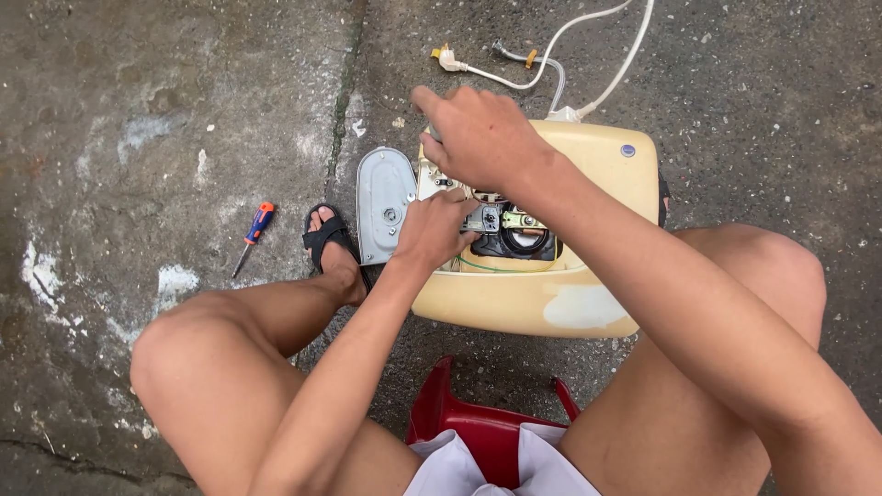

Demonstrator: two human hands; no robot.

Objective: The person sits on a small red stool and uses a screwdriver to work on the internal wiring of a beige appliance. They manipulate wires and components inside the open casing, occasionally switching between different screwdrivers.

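Note:
A cream plastic appliance housing (588, 303) lies on the concrete floor with its inside open, showing black and metal parts (514, 234). My left hand (432, 230) reaches into the left side of the opening, fingers curled on the inner parts; what it grips is hidden. My right hand (478, 133) rests above on the housing's upper left corner, fingers bent over something I cannot make out. A grey metal cover plate (381, 202) lies just left of the housing.
A screwdriver (253, 237) with an orange and blue handle lies on the concrete to the left. White cables (551, 55) with a plug trail away behind the housing. My sandalled foot (331, 248) stands beside the plate. I sit on a red stool (473, 427).

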